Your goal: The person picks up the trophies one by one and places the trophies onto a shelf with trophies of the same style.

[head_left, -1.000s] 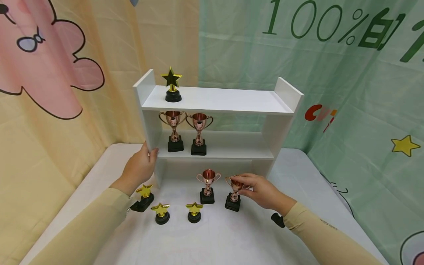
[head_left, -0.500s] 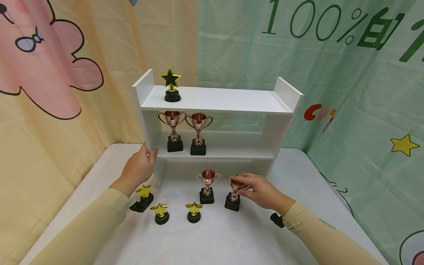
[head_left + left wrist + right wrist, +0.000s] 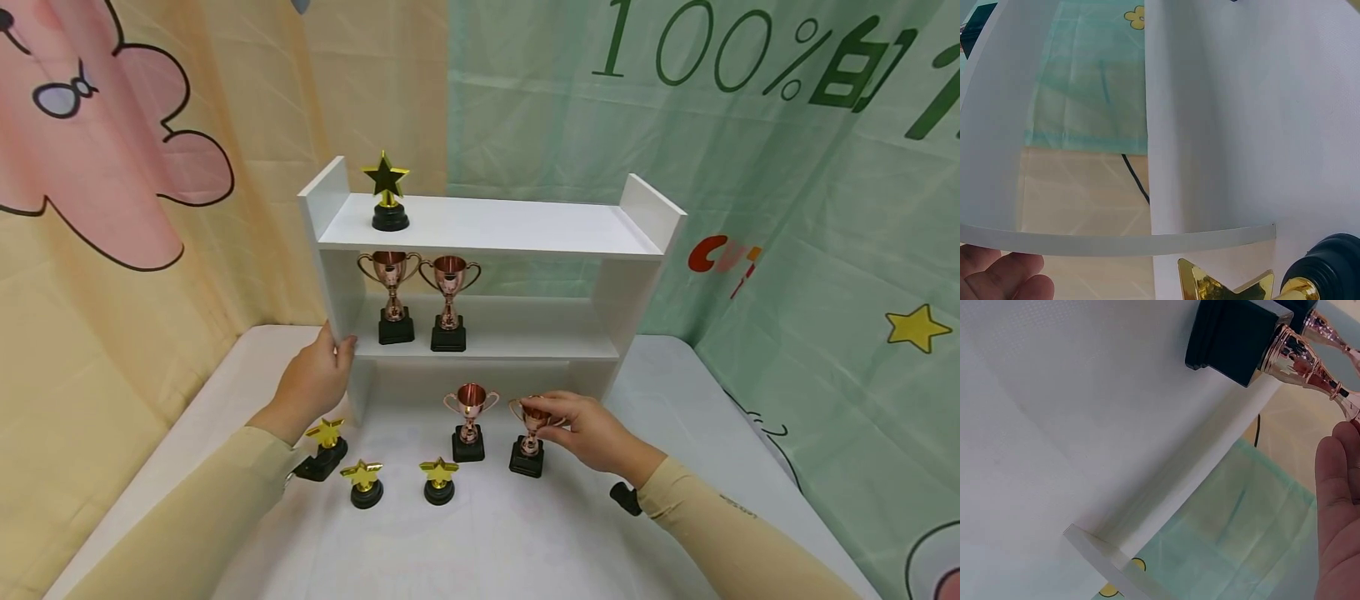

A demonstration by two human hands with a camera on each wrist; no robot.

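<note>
My left hand (image 3: pixel 315 379) grips the left side panel of a white shelf unit (image 3: pixel 480 225), its thumb at the front edge. In the left wrist view its fingers (image 3: pixel 1007 275) lie bent against the outside of that panel. My right hand (image 3: pixel 588 429) holds a rose-gold trophy cup (image 3: pixel 531 446) by its bowl. The cup's black base rests on the white table, upright. Just left of it stands a second trophy cup (image 3: pixel 469 421). In the right wrist view the held cup's black base (image 3: pixel 1235 340) shows, its bowl mostly out of frame.
Two more trophy cups (image 3: pixel 448 304) stand on the middle shelf, and a star trophy (image 3: pixel 388 196) on the top one. Several gold star trophies (image 3: pixel 438 479) sit on the white table (image 3: pixel 480 550), one close by the left wrist. Printed curtains (image 3: pixel 540 125) hang behind and at the sides.
</note>
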